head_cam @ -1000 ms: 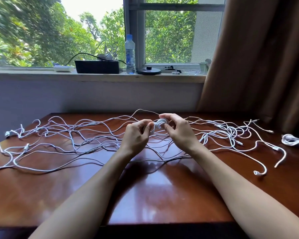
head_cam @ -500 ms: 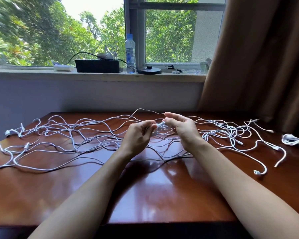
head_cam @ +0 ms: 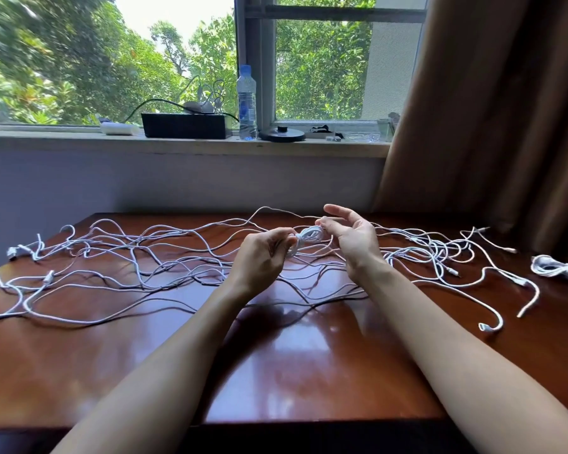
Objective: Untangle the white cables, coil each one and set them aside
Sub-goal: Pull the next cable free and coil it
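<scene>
Setting: wooden table by window.
Coil: small, raised mid-table, between both hands.
Left hand: curled fingers pinch its left edge.
Right hand: fingers loosely spread, just beside its right.
Cables: tangled across table.

Loose cables sprawl right across the table, edge to edge. Above its middle, a small coil sits between the left hand and right hand. 1 bundle lies far right; behind, a bottle stands on the sill.
</scene>
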A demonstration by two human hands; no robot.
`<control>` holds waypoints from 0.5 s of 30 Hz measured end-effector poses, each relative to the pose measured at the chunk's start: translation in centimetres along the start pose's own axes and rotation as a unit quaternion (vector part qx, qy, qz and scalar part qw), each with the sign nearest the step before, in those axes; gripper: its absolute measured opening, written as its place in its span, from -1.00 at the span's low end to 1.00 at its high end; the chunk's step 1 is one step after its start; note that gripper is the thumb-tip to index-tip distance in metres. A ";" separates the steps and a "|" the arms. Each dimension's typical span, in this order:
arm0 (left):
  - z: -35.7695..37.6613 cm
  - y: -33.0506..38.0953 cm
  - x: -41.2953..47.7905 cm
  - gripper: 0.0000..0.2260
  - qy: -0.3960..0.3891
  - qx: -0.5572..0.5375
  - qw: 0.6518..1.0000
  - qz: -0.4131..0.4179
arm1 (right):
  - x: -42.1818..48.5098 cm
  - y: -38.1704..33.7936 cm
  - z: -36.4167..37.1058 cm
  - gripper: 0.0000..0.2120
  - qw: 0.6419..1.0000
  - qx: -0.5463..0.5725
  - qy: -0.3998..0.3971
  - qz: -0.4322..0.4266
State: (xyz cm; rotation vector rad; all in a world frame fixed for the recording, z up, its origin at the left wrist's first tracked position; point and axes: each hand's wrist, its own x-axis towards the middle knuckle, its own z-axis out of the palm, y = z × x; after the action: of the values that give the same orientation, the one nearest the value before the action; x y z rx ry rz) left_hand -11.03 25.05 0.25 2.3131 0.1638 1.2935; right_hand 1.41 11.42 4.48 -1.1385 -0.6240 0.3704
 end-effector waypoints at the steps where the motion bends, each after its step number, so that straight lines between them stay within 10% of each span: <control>1: -0.1 0.0 0.0 -0.84 0.005 0.002 1.000 -0.003 | 0.1 0.1 -0.2 -0.77 0.996 -0.073 -0.009 -0.052; 6: -0.3 0.1 0.0 -0.81 0.018 0.014 0.999 -0.027 | 0.1 0.6 -0.9 -0.75 0.907 -0.349 -0.108 -0.210; 15: -0.1 0.1 0.0 -0.80 0.026 0.003 0.997 -0.074 | 0.3 0.6 -1.9 -0.79 0.861 -0.407 -0.169 -0.255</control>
State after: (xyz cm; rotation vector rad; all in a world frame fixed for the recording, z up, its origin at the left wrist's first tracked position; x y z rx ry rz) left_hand -11.14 25.01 0.36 2.2269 0.3492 1.2804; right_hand 2.82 10.44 3.46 -1.6513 -1.4445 -0.1983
